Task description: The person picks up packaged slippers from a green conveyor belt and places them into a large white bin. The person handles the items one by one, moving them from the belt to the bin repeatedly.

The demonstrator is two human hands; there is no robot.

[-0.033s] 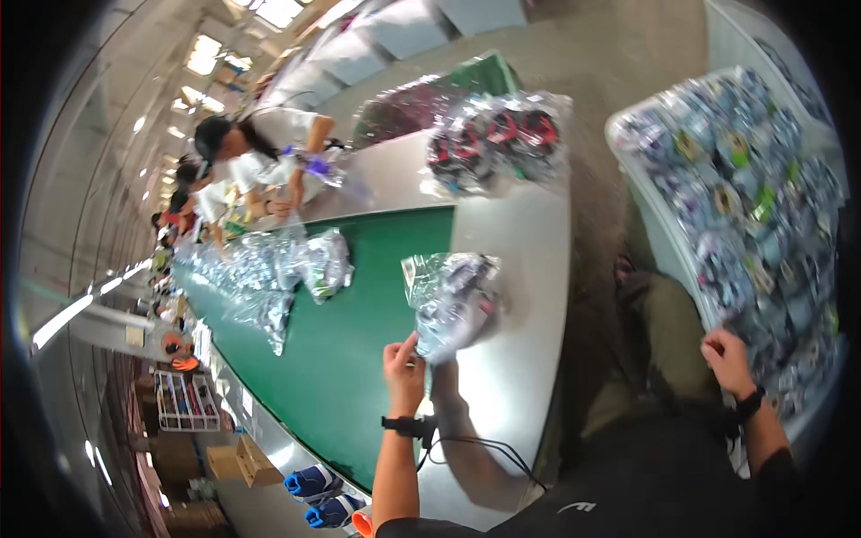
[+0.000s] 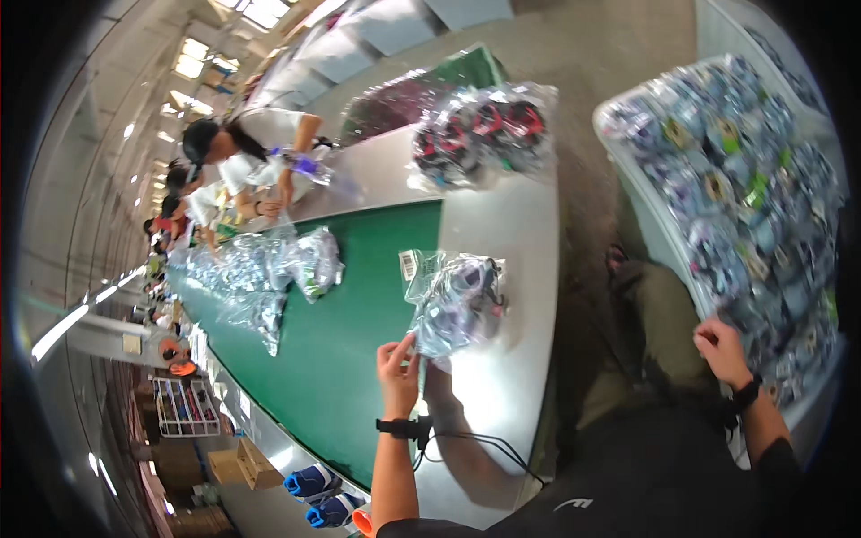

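Observation:
A clear plastic bag [image 2: 459,300] with a pair of light-coloured shoes in it lies at the near end of the table, partly over the green surface and the metal edge. My left hand [image 2: 397,366] has its thumb and fingers closed at the bag's lower left edge. The bag's label shows at its upper left corner. My right hand [image 2: 723,351] hangs beside the rim of a large bin [image 2: 647,208] with its fingers curled and nothing visible in them. Many bagged shoes [image 2: 717,179] fill that bin.
Bags of black and red shoes [image 2: 484,134] sit at the table's far corner. More clear bags [image 2: 251,264] lie on the green belt [image 2: 359,350], where co-workers [image 2: 256,157] stand. Blue shoes [image 2: 312,484] and an orange object [image 2: 362,521] are at lower left.
The bag by my left hand has shifted slightly to the right on the table and is now sharp, not blurred. Both hands keep nearly the same places.

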